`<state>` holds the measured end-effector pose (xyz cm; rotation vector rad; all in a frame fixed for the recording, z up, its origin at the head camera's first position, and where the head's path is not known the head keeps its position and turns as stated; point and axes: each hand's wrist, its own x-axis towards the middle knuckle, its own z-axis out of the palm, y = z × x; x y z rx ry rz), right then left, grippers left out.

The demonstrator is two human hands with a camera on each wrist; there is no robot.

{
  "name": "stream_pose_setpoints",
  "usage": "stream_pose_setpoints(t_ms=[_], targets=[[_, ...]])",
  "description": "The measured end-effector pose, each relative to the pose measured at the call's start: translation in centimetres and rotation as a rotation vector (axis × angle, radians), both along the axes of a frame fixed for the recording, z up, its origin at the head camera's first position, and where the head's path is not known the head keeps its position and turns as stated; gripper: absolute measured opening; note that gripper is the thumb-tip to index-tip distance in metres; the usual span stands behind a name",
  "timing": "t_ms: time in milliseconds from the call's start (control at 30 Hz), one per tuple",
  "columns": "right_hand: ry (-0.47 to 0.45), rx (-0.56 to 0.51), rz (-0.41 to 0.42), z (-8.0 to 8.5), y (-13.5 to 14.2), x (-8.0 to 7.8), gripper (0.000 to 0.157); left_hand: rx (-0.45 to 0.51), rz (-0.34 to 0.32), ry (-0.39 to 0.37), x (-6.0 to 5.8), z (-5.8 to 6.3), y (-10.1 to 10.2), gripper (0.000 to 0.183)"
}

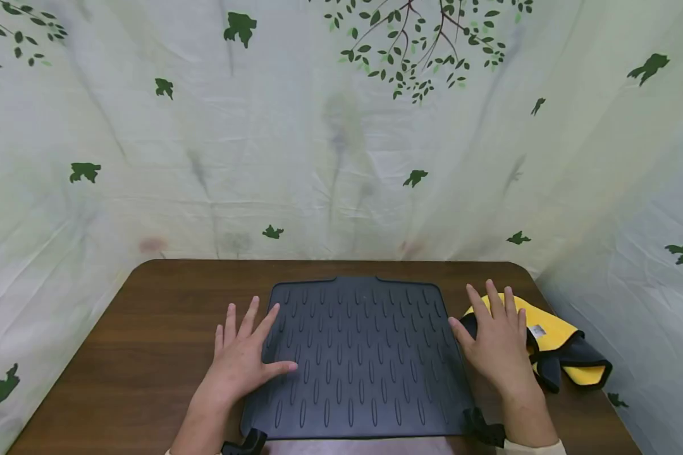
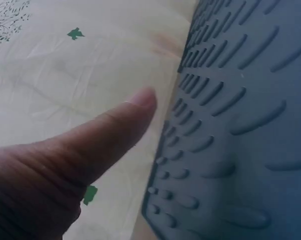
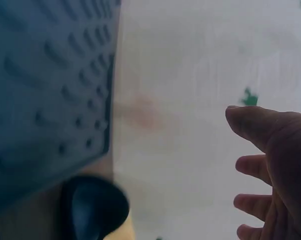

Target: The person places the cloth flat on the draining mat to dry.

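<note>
A dark grey-blue mat with rows of raised oval ridges lies on the brown table in the head view. My left hand is spread over the mat's left edge, thumb pointing across its surface. On the other side my right hand hovers with fingers spread, between the mat's right edge and a yellow and black cloth. Neither hand holds anything. In the left wrist view the thumb appears beside the ridged mat. The right wrist view shows the fingers apart from the mat.
The brown wooden table has rounded far corners. Behind it hangs a whitish curtain printed with green leaves and branches. The crumpled cloth lies close to the table's right edge. A pale strip shows below the mat's near edge.
</note>
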<state>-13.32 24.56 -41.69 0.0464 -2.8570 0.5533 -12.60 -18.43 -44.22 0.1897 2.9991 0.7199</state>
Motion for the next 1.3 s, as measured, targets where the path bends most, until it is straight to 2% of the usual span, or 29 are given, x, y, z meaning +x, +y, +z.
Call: stream_pose_setpoints(t_ms=[167, 433, 733, 1000, 1300], targets=[[0.017, -0.044, -0.060, -0.6, 2.5, -0.7, 0.074, 0.017, 0.013, -0.092, -0.2, -0.4, -0.4, 0.124], [-0.045, -0.123, -0.147, -1.6, 5.2, -1.1, 0.081, 0.000, 0.039, -0.201, -0.5, -1.0, -0.9, 0.134], [-0.053, -0.207, -0.251, -2.4, 6.5, -1.5, 0.093, -0.017, 0.063, -0.257, -0.7, -1.2, -1.2, 0.135], [-0.166, -0.301, -0.394, -4.2, 8.0, -2.0, 0.108, -0.020, 0.073, -0.282, -0.7, -1.4, -1.4, 0.133], [-0.237, -0.369, -0.439, -5.8, 9.0, -2.3, 0.113, -0.042, 0.068, -0.290, -0.8, -1.7, -1.4, 0.130]])
